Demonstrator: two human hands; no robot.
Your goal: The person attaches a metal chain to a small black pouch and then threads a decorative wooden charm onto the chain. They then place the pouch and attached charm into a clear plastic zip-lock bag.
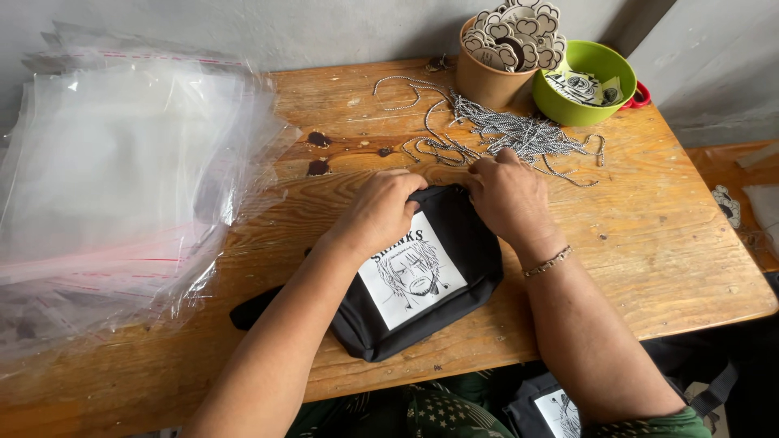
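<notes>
My left hand [380,209] and right hand [507,195] pinch the black pouch's [454,251] top edge, fingers curled; bead chains [519,134] lie at twelve o'clock on the bench [665,243].

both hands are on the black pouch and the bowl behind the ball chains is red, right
Not quite: the head view shows the bowl is green, not red. The rest holds: the left hand and right hand both rest on the black pouch, with the ball chains just beyond.
</notes>
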